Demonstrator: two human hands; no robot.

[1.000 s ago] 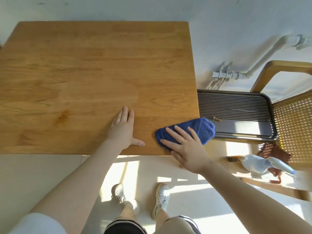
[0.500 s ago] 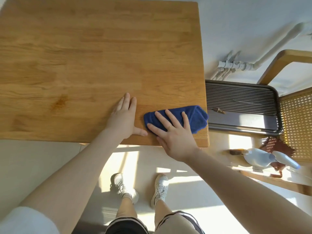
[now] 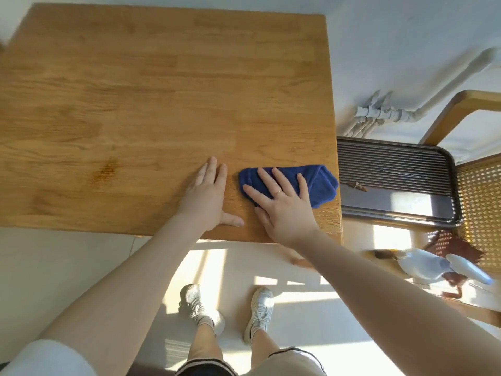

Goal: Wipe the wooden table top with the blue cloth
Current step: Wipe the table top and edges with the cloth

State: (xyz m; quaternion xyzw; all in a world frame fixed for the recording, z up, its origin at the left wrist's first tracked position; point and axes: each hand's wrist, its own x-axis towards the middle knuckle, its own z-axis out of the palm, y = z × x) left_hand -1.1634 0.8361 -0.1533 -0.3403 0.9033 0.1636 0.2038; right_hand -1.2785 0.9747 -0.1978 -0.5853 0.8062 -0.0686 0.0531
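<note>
So the wooden bench point(image 3: 151, 104) fills most of the view. Blue cloth point(image 3: 320, 183) sits folded near its right front corner. Right hand point(image 3: 284, 207) lies flat on the cloth, fingers straight and spread, pressing it down. Left hand point(image 3: 208, 196) rests open-palmed on bare wood just beside the cloth, gripping nothing.

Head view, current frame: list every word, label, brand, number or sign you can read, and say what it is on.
None: no readable text shows anywhere in this frame.
Spray bottle: no legible label; it is blurred.
Blue cloth: no tag or print visible.
Wooden table top: bare grain, no markings.
Shoes: no readable brand.
</note>
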